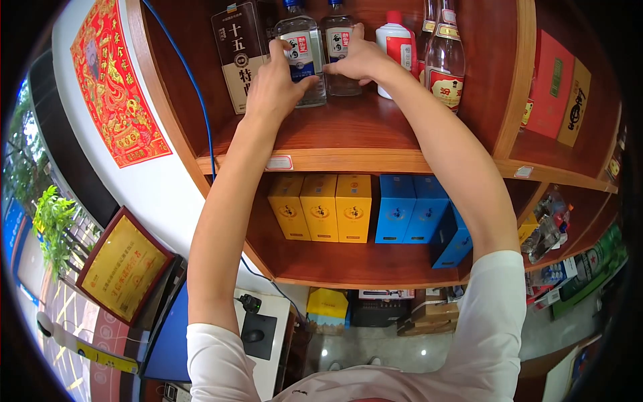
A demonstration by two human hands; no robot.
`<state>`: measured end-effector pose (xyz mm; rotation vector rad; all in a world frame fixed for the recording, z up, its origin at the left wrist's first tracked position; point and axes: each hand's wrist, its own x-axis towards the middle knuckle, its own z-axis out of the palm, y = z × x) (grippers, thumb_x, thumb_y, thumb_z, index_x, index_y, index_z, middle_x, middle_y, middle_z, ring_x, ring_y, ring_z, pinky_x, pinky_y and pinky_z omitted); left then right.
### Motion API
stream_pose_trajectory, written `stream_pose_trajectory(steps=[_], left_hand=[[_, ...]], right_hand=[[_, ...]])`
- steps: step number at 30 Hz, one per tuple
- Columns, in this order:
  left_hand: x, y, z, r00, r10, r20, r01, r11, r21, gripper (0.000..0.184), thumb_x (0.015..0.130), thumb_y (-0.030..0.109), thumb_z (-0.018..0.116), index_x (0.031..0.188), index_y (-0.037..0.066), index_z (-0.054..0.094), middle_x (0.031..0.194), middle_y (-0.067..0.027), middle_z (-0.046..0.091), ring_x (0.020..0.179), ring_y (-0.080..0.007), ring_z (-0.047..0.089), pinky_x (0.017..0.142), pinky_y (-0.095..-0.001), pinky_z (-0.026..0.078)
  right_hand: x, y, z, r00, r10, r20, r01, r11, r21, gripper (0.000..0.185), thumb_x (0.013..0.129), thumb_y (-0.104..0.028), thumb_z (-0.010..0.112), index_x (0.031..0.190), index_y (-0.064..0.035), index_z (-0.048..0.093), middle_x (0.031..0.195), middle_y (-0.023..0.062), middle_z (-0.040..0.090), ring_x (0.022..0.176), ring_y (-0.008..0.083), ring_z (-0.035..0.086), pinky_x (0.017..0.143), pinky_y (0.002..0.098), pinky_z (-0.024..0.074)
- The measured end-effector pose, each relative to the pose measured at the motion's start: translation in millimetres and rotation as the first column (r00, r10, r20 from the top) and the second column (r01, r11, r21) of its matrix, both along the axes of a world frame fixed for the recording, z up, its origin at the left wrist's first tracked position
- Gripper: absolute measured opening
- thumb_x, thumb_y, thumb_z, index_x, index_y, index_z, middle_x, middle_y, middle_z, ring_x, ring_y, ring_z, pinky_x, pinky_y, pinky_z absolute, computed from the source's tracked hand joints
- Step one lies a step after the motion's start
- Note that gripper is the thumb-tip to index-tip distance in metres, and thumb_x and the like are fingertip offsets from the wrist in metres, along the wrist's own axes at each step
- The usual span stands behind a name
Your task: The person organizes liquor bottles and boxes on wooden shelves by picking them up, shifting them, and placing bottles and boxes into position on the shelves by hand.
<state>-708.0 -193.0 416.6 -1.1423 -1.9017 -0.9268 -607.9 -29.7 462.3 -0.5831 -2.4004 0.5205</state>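
Both my arms reach up to the upper wooden shelf (335,134). My left hand (273,86) is wrapped round the left side of a clear glass bottle (308,50) with a blue cap. A second clear bottle (339,41) with a blue cap stands just right of it, and my right hand (362,59) holds it, fingers bent across its label. Left of the bottles stands a tall black and cream box (234,60). On the right are a white bottle (396,50) with a red cap and a clear bottle (445,67) with a red label.
Yellow boxes (320,208) and blue boxes (398,209) stand on the shelf below. A blue cable (194,80) hangs along the left upright. Red boxes (549,87) fill the right compartment. A framed yellow plaque (126,266) and a white desk (271,355) are lower left.
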Motion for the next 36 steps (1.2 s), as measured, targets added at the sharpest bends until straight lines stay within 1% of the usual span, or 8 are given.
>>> stream_pose_trajectory(steps=[8,21,24,27,30,32,33,36], left_hand=[[1.6,2.6,2.3,0.999,0.032,-0.043,-0.035,0.997,-0.076,0.057,0.079,0.041,0.089,0.106,0.002,0.056,0.098,-0.0232,0.072,0.093,-0.0432,0.070,0.080,-0.0496,0.055],[4.4,7.3,-0.1,0.995,0.097,0.039,-0.097,0.995,-0.005,0.056,0.078,0.035,0.087,0.109,-0.001,0.058,0.101,-0.0267,0.073,0.099,-0.0442,0.070,0.087,-0.0494,0.056],[-0.8,2.6,0.1,0.993,0.089,0.073,-0.086,0.995,-0.047,0.053,0.080,0.033,0.084,0.114,0.001,0.059,0.108,-0.0260,0.073,0.105,-0.0436,0.070,0.090,-0.0501,0.056],[-27.2,5.5,-5.8,0.979,0.014,-0.206,-0.009,1.000,0.025,0.050,0.081,0.029,0.084,0.114,-0.001,0.062,0.105,-0.0232,0.072,0.100,-0.0406,0.070,0.090,-0.0484,0.054],[-15.3,5.2,-1.5,0.999,0.045,0.027,-0.044,0.999,-0.028,0.045,0.084,0.028,0.080,0.114,0.002,0.059,0.106,-0.0242,0.073,0.103,-0.0443,0.070,0.091,-0.0508,0.054],[-6.1,5.9,-3.1,0.996,0.086,0.000,-0.086,0.996,-0.003,0.042,0.085,0.033,0.078,0.105,0.002,0.058,0.097,-0.0247,0.073,0.100,-0.0477,0.068,0.087,-0.0524,0.053],[-7.3,5.9,-2.3,0.994,0.104,-0.017,-0.104,0.994,-0.021,0.040,0.085,0.034,0.078,0.102,0.003,0.058,0.093,-0.0243,0.072,0.096,-0.0474,0.068,0.084,-0.0525,0.053],[-2.9,-0.5,2.5,0.987,0.159,-0.015,-0.160,0.980,-0.116,0.036,0.086,0.036,0.076,0.094,0.005,0.059,0.085,-0.0226,0.071,0.087,-0.0455,0.069,0.077,-0.0520,0.053]], right_hand=[[-9.5,3.2,-13.6,0.996,-0.065,-0.060,0.075,0.981,0.180,0.130,0.080,-0.041,0.087,0.161,0.0071,-0.003,0.134,0.0328,0.062,0.123,0.0440,0.064,0.107,0.0445,0.0513],[-9.3,-8.6,-17.3,0.998,-0.016,-0.060,0.025,0.987,0.156,0.123,0.082,-0.030,0.082,0.160,0.0077,-0.004,0.133,0.0357,0.060,0.122,0.0469,0.063,0.105,0.0473,0.0524],[-21.9,1.3,-23.1,0.994,-0.035,-0.106,0.060,0.969,0.238,0.123,0.079,-0.046,0.081,0.157,0.0131,0.006,0.122,0.0345,0.067,0.114,0.0453,0.068,0.098,0.0473,0.0560],[-31.6,12.1,-26.0,0.997,0.021,-0.080,-0.001,0.972,0.236,0.121,0.077,-0.040,0.079,0.155,0.0172,0.007,0.120,0.0362,0.066,0.113,0.0459,0.068,0.097,0.0481,0.0569],[-4.8,-9.1,-21.6,0.992,0.002,-0.125,0.025,0.976,0.216,0.115,0.078,-0.031,0.078,0.156,0.0168,0.008,0.118,0.0354,0.067,0.110,0.0483,0.068,0.097,0.0470,0.0577],[5.5,-16.5,-19.1,0.988,-0.010,-0.154,0.046,0.971,0.234,0.110,0.080,-0.027,0.078,0.156,0.0164,0.012,0.118,0.0353,0.068,0.109,0.0476,0.069,0.096,0.0468,0.0581],[10.8,-20.7,-16.8,0.986,-0.005,-0.169,0.051,0.962,0.269,0.102,0.082,-0.024,0.076,0.155,0.0171,0.017,0.117,0.0350,0.068,0.109,0.0469,0.069,0.095,0.0466,0.0583],[17.9,-26.8,-14.7,0.943,0.097,-0.318,0.024,0.934,0.357,0.051,0.082,-0.024,0.074,0.120,0.0091,0.066,0.103,0.0309,0.072,0.100,0.0463,0.071,0.091,0.0473,0.0587]])
